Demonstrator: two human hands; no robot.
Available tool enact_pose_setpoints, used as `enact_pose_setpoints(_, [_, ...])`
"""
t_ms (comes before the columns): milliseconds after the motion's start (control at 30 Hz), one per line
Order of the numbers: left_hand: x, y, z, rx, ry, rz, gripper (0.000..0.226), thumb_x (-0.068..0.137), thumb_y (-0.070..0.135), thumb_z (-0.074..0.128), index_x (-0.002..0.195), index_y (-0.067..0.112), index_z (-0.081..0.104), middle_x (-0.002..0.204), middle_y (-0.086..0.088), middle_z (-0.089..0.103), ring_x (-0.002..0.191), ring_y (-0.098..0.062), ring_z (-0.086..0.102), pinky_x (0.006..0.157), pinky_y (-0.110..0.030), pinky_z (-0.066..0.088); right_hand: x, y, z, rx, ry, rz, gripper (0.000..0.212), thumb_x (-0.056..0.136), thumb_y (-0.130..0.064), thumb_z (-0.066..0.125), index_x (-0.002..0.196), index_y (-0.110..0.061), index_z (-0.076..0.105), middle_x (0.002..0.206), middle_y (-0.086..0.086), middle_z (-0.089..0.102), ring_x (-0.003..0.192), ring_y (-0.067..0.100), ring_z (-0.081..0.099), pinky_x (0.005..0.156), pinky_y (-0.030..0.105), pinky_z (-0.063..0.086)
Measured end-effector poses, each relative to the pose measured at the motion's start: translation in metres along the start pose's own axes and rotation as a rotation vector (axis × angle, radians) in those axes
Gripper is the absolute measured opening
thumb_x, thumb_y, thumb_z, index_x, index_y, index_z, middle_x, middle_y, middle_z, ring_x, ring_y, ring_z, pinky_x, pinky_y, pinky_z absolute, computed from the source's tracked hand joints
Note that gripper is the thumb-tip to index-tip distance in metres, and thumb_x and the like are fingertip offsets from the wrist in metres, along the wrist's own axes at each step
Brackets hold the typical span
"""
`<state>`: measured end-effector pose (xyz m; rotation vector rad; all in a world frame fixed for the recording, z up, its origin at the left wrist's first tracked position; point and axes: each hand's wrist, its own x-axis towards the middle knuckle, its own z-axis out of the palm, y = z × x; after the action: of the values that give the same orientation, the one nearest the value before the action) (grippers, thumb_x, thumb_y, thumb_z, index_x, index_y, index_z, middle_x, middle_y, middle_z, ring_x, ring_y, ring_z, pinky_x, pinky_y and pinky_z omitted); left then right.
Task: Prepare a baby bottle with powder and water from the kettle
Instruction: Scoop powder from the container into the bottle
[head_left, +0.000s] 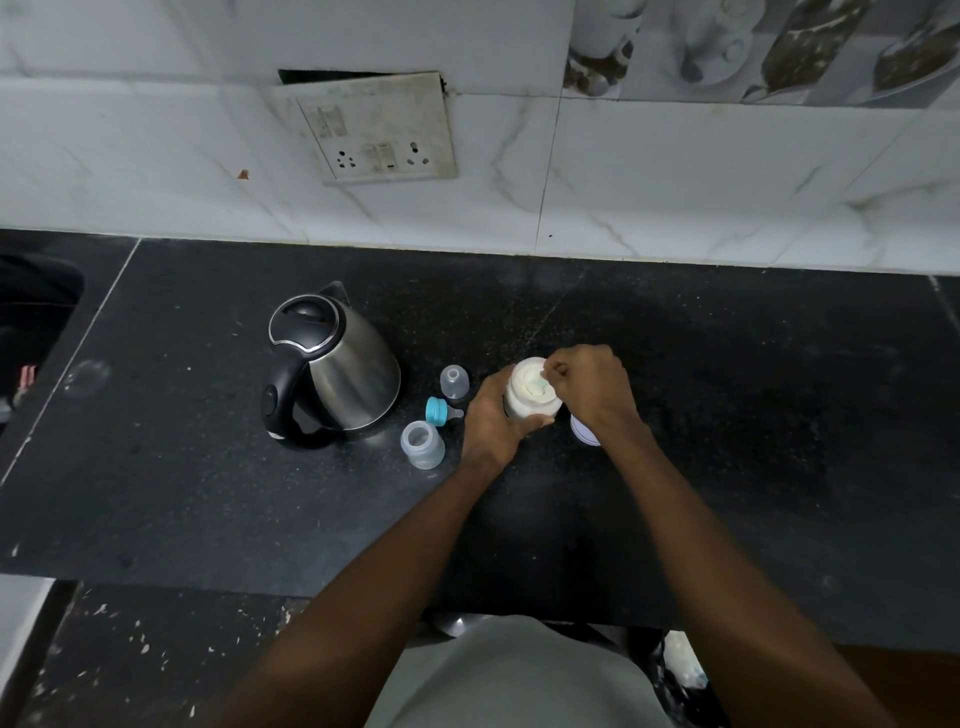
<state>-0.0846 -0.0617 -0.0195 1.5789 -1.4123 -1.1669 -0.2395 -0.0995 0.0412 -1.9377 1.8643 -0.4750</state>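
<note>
— So, where is everything on the black counter (727, 415)?

— Mid-depth, in a tight cluster. The left hand (493, 418) is wrapped around the side of an open powder jar (531, 395), thumb across its front. The right hand (595, 387) is over the jar's mouth, fingers pinched together on a small scoop (543, 382) sunk into the white powder.

— And the baby bottle?

— The baby bottle (423, 444) stands open and upright just left of the left wrist, apart from it. Its blue collar with the teat (440, 410) lies on its side between the bottle and the steel kettle (332, 364); the clear cap (454, 381) stands just behind that.

— Room to move?

— Plenty to the right of the jar, and a wide bare strip between the cluster and the counter's front edge, crossed only by the forearms. Left of the kettle the stone runs free to a seam. The kettle's handle points toward the front-left.

— Anything you can't make out?

— A white round thing (583, 430) under the right wrist is mostly covered; possibly the jar's lid, I cannot tell. The scoop's bowl is buried and blurred. Dark shapes at the far left are cut off by the frame.
</note>
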Motion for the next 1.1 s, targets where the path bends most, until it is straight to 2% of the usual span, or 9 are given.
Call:
enact_pose_setpoints(100, [0.001, -0.002, 0.0, -0.001, -0.003, -0.004, 0.085, 0.07, 0.027, 0.098, 0.144, 0.023, 0.058, 0.138, 0.007, 0.062, 0.124, -0.009, 0.061, 0.107, -0.031, 0.052, -0.002, -0.007, 0.003, -0.045, -0.043, 0.018, 0.011, 0.088, -0.016, 0.07, 0.09, -0.014, 0.081, 0.092, 0.009, 0.076, 0.086, 0.033, 0.07, 0.076, 0.044, 0.058])
enact_pose_setpoints(233, [0.001, -0.003, 0.001, -0.003, -0.01, -0.001, 0.086, 0.07, 0.029, 0.097, 0.145, 0.024, 0.057, 0.139, 0.006, 0.063, 0.126, -0.01, 0.061, 0.109, -0.039, 0.053, 0.0, -0.009, -0.003, -0.026, -0.107, 0.005, 0.01, 0.087, -0.015, 0.074, 0.089, -0.018, 0.083, 0.098, 0.007, 0.077, 0.091, 0.029, 0.07, 0.079, 0.038, 0.057])
enact_pose_setpoints(367, [0.0, -0.003, 0.001, -0.005, -0.012, 0.003, 0.085, 0.07, 0.03, 0.096, 0.146, 0.025, 0.057, 0.14, 0.006, 0.062, 0.127, -0.011, 0.061, 0.11, -0.04, 0.052, 0.003, -0.004, -0.009, 0.039, -0.086, -0.05, 0.007, 0.085, -0.014, 0.077, 0.087, -0.018, 0.083, 0.092, 0.002, 0.079, 0.086, 0.024, 0.072, 0.077, 0.039, 0.058])
enact_pose_setpoints(600, [0.003, -0.009, 0.002, -0.017, -0.023, 0.019, 0.087, 0.066, 0.045, 0.091, 0.145, 0.033, 0.057, 0.139, 0.011, 0.064, 0.128, -0.008, 0.062, 0.109, -0.044, 0.053, 0.002, -0.008, -0.01, 0.128, -0.083, -0.103, 0.009, 0.082, -0.013, 0.077, 0.085, -0.018, 0.084, 0.088, 0.001, 0.079, 0.08, 0.02, 0.072, 0.075, 0.041, 0.059])
enact_pose_setpoints(800, [0.005, -0.012, 0.003, 0.001, -0.019, 0.011, 0.085, 0.066, 0.045, 0.091, 0.143, 0.03, 0.058, 0.137, 0.01, 0.065, 0.126, -0.008, 0.063, 0.109, -0.043, 0.054, 0.004, -0.018, -0.01, 0.176, -0.054, -0.145, 0.009, 0.083, -0.01, 0.077, 0.087, -0.015, 0.083, 0.088, 0.002, 0.078, 0.08, 0.018, 0.072, 0.078, 0.039, 0.06])
enact_pose_setpoints(967, [0.005, -0.012, 0.002, 0.041, -0.009, 0.02, 0.082, 0.071, 0.032, 0.092, 0.145, 0.026, 0.057, 0.138, 0.006, 0.064, 0.127, -0.011, 0.061, 0.11, -0.043, 0.052, 0.006, -0.024, -0.009, 0.213, -0.033, -0.12, 0.008, 0.081, -0.01, 0.077, 0.081, -0.016, 0.082, 0.08, -0.003, 0.078, 0.075, 0.012, 0.072, 0.078, 0.037, 0.06])
enact_pose_setpoints(1100, [0.005, -0.013, 0.002, 0.055, -0.006, 0.022, 0.081, 0.072, 0.024, 0.093, 0.145, 0.025, 0.057, 0.137, 0.005, 0.065, 0.125, -0.012, 0.062, 0.108, -0.043, 0.053, 0.005, -0.024, -0.009, 0.323, -0.048, -0.006, 0.007, 0.079, -0.009, 0.079, 0.076, -0.015, 0.081, 0.069, -0.007, 0.075, 0.068, 0.011, 0.073, 0.074, 0.04, 0.063])
